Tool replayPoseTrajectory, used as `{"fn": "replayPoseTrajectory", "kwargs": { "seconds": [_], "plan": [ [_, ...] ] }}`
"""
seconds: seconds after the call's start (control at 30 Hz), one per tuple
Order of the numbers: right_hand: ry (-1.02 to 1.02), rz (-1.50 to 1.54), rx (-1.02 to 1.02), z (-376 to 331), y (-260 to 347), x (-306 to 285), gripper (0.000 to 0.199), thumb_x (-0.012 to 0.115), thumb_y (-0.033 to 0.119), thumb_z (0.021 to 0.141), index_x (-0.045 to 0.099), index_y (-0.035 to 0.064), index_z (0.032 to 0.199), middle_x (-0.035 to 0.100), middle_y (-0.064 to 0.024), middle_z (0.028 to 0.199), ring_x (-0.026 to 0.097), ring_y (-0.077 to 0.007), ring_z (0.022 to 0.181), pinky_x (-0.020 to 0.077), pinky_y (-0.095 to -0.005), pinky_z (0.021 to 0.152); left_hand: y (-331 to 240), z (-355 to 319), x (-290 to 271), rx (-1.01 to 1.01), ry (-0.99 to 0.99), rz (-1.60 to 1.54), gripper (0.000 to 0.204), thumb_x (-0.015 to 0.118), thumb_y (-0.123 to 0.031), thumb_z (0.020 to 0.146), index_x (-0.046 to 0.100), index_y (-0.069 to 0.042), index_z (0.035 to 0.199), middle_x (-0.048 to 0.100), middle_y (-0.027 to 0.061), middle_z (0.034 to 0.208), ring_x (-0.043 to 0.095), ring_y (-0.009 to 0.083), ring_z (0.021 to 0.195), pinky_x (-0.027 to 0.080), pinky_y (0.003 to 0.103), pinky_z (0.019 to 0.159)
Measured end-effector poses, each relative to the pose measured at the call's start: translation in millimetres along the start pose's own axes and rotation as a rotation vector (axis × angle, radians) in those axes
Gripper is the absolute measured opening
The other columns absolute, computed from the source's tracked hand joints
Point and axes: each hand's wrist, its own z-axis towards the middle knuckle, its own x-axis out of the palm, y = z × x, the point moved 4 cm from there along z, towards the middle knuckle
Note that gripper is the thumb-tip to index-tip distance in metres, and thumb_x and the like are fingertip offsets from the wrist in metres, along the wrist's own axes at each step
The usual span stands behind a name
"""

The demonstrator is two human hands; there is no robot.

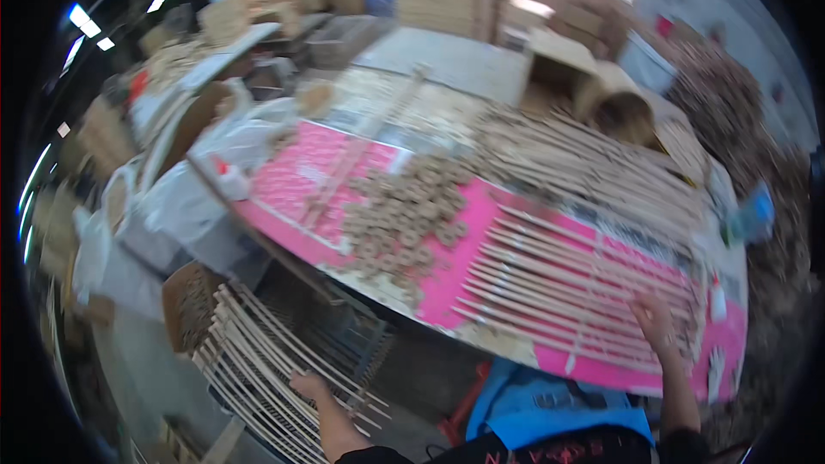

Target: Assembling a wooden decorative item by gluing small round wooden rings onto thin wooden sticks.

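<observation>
Low on the left, my left hand (309, 385) is over a batch of long pale wooden sticks (258, 361) laid side by side on a stand below table height. Its fingers look curled, but blur hides whether a stick is in them. My right hand (650, 314) is closed above the right part of the pink-covered table (443, 301). Beneath it lies a row of thin wooden sticks (550, 283), spaced apart and roughly parallel. Whatever its fingers hold, if anything, cannot be made out.
A heap of small ring-shaped wooden pieces (404, 215) lies mid-table. More sticks (593, 163) are piled behind. A white bottle (718, 299) stands near the right edge, a blue-green container (752, 215) beyond it. White bags (193, 206) crowd the left side. A blue cloth (550, 404) is in front of me.
</observation>
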Motion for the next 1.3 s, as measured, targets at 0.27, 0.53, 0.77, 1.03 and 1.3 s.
{"fn": "replayPoseTrajectory", "kwargs": {
  "seconds": [0.27,0.53,0.77,1.03,1.3],
  "plan": [
    [-0.020,0.226,0.041,32.5,0.2,-16.7,0.016,0.069,0.006,0.095,0.074,0.0008,0.109,0.071,-0.0114,0.099,0.068,-0.0232,0.090,0.0539,-0.0351,0.078,-44.7,-11.0,-40.4,0.460,-0.137,-0.159,0.056,0.067,-0.010,0.097,0.051,0.005,0.148,0.054,0.0261,0.147,0.056,0.0406,0.130,0.045,0.045,0.111],
    [-0.148,0.171,0.038,43.3,-74.8,-0.5,0.018,0.065,0.010,0.098,0.074,0.0050,0.112,0.072,-0.0131,0.099,0.069,-0.0283,0.092,0.0538,-0.0375,0.082,-252.4,-209.1,-119.6,0.975,0.135,-0.747,0.029,0.059,-0.007,0.107,0.063,0.005,0.133,0.067,0.0141,0.128,0.066,0.0211,0.109,0.053,0.033,0.097],
    [-0.100,0.025,-0.030,92.5,-110.7,28.8,0.022,0.071,0.016,0.091,0.075,0.0078,0.111,0.070,-0.0129,0.104,0.065,-0.0340,0.101,0.0495,-0.0443,0.097,-397.6,-319.7,-73.1,1.332,0.436,-0.550,0.042,0.064,-0.004,0.099,0.062,-0.001,0.140,0.070,0.0145,0.127,0.067,0.0244,0.113,0.051,0.037,0.096],
    [-0.009,0.076,0.003,112.9,-121.4,41.6,0.017,0.077,0.014,0.085,0.075,0.0060,0.099,0.066,-0.0116,0.093,0.062,-0.0334,0.094,0.0504,-0.0431,0.085,-483.2,-354.8,-27.0,1.583,0.197,0.047,0.047,0.080,-0.018,0.084,0.067,-0.010,0.128,0.067,0.0097,0.124,0.064,0.0314,0.109,0.049,0.043,0.094],
    [-0.029,0.276,0.076,115.9,-116.3,39.6,0.015,0.077,0.011,0.086,0.071,0.0056,0.099,0.062,-0.0092,0.087,0.060,-0.0289,0.087,0.0480,-0.0391,0.081,-495.5,-354.9,-13.1,1.566,0.046,0.034,0.036,0.079,-0.017,0.088,0.068,-0.008,0.121,0.069,0.0079,0.111,0.066,0.0269,0.106,0.049,0.041,0.092]
  ]
}}
